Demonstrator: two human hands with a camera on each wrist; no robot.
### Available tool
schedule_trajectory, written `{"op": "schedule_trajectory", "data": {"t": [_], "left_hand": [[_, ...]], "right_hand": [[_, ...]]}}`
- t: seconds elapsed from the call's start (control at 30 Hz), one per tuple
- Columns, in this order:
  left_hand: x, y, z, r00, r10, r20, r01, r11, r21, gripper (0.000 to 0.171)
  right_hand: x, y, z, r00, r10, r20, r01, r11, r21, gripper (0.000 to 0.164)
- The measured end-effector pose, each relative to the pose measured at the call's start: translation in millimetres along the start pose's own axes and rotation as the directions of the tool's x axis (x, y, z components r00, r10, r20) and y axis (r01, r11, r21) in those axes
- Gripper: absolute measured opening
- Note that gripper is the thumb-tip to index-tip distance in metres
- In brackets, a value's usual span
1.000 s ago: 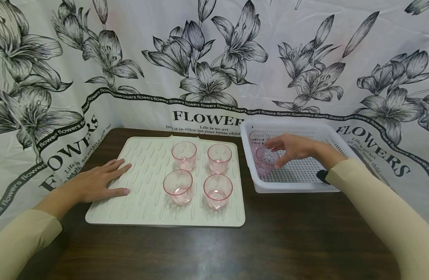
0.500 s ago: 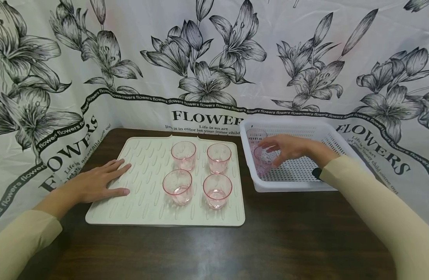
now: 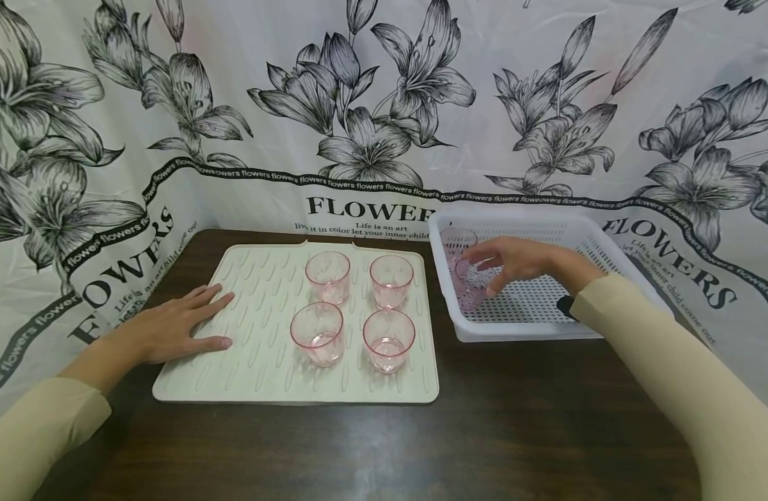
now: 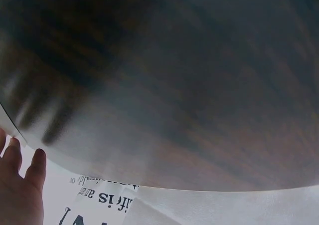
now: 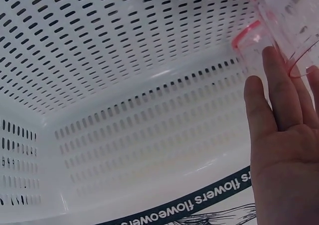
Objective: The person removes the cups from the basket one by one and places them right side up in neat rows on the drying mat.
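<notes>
My left hand point(image 3: 184, 327) lies flat, fingers spread, on the left edge of a cream draining mat point(image 3: 252, 376). Several clear pink-rimmed glasses stand upright on the mat's right half, among them a front glass point(image 3: 389, 341) and a back glass point(image 3: 328, 278). Inside a white perforated basket point(image 3: 528, 332), my right hand point(image 3: 524, 261) holds a pink glass point(image 3: 472, 298) by its rim, thumb on the near side. Behind it is another pink glass point(image 3: 457, 238). The right wrist view shows fingers beside the held glass point(image 5: 301, 20); the thumb is out of frame there.
Dark wooden table point(image 3: 384, 445) runs along the front. A white cloth point(image 3: 265, 202) printed with black flowers hangs behind the mat and basket. The basket's walls rise around the right hand.
My right hand has shifted slightly left in the basket, and the rim of the glass at its fingers looks a little more tilted. The left hand and the glasses on the mat stay put.
</notes>
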State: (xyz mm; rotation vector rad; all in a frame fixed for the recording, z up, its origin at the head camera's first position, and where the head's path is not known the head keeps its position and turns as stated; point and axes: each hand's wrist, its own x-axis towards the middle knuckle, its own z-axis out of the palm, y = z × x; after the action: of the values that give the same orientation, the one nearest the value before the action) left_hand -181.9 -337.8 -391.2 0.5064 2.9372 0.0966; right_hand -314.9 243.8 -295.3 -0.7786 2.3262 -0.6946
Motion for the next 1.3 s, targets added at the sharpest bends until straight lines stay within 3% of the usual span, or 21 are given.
{"op": "schedule_trajectory", "data": {"t": [0.37, 0.8, 1.07, 1.3], "left_hand": [[-1.5, 1.4, -0.8, 1.000, -0.003, -0.002, 0.003, 1.000, 0.009, 0.092], [-1.1, -2.1, 0.0, 1.000, 0.000, -0.003, 0.000, 1.000, 0.009, 0.094], [-0.6, -2.0, 0.7, 1.000, 0.001, -0.005, -0.001, 1.000, 0.011, 0.093], [-0.8, 0.1, -0.7, 1.000, 0.004, -0.006, -0.004, 1.000, 0.012, 0.093]], "right_hand": [[-4, -12, -3, 1.000, 0.012, -0.023, -0.015, 0.991, -0.131, 0.081], [-26, -44, -26, 0.996, -0.024, -0.086, 0.006, 0.980, -0.198, 0.080], [-31, -60, -39, 0.973, -0.094, -0.211, 0.043, 0.971, -0.237, 0.077], [-26, -77, -38, 0.953, -0.149, -0.263, 0.089, 0.970, -0.225, 0.079]]}}
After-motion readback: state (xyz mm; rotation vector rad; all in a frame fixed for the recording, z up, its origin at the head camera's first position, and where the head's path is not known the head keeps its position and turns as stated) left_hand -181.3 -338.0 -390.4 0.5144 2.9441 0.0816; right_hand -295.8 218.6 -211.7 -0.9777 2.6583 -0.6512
